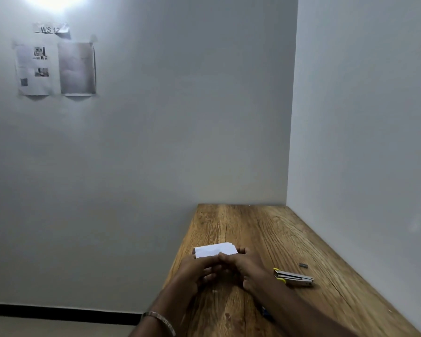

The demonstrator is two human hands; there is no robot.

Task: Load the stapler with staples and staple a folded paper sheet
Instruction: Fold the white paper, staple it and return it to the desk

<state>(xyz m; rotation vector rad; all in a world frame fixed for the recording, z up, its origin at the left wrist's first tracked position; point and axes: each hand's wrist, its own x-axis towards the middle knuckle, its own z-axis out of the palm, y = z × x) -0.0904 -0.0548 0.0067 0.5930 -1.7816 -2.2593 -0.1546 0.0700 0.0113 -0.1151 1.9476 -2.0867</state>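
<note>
Both hands meet over the folded paper sheet (215, 249) near the left edge of the wooden table (265, 229); the left hand (195, 271) and the right hand (243, 266) curl their fingers onto its near edge, pinching it; the stapler (293, 277) lies to the right, apart from them; a small strip of staples (303, 265) lies just beyond it.

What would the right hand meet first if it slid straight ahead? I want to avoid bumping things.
The folded paper: the right hand already touches its near edge. Beyond it, only bare table, then the wall.
</note>
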